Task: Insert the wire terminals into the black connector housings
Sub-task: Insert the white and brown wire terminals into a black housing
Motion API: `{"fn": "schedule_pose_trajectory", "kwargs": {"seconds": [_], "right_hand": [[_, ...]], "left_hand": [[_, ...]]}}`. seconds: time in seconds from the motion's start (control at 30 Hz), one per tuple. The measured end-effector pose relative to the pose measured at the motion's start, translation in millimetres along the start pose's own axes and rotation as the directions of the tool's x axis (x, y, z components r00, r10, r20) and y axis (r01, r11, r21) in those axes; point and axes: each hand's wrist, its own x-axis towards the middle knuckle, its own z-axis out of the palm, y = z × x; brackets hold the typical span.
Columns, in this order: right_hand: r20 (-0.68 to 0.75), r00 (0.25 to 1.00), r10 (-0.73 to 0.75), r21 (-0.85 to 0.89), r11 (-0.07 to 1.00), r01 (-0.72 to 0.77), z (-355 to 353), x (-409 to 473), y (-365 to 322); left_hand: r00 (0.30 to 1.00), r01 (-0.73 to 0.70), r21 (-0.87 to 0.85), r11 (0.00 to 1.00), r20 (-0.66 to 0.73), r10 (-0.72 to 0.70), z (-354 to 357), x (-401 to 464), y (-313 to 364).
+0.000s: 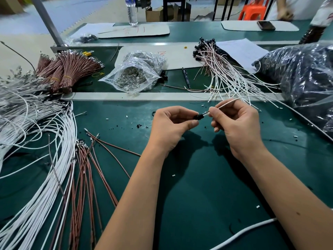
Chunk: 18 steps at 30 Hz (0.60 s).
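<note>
Above the green mat, my left hand (pixel 173 123) pinches a small black connector housing (pixel 199 116) between thumb and fingers. My right hand (pixel 236 121) pinches a white wire (pixel 228 103) close to its end, and the wire's tip meets the housing's right side. The rest of that wire runs up and to the right. Whether the terminal sits inside the housing is hidden by my fingers.
Loose white wires (pixel 45 141) and brown wires (pixel 84 170) lie at the left. Bundled brown wires (pixel 66 69), a clear bag of terminals (pixel 133 73), a pen (pixel 186 77), finished wires with black housings (pixel 216 60) and a dark bag (pixel 302 73) lie beyond. Another person's hand (pixel 284 14) is far right.
</note>
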Motion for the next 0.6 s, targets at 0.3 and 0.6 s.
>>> {"fn": "schedule_pose_trajectory", "kwargs": {"seconds": [0.3, 0.6], "right_hand": [[0.078, 0.993, 0.090, 0.006, 0.996, -0.091, 1.7, -1.6, -0.1], [0.161, 0.987, 0.013, -0.121, 0.993, 0.006, -5.0, 2.7, -5.6]], "left_hand": [[0.999, 0.041, -0.073, 0.997, 0.035, -0.038, 1.5, 0.0, 1.7], [0.996, 0.065, -0.144, 0.987, 0.071, -0.056, -1.7, 1.1, -0.1]]}}
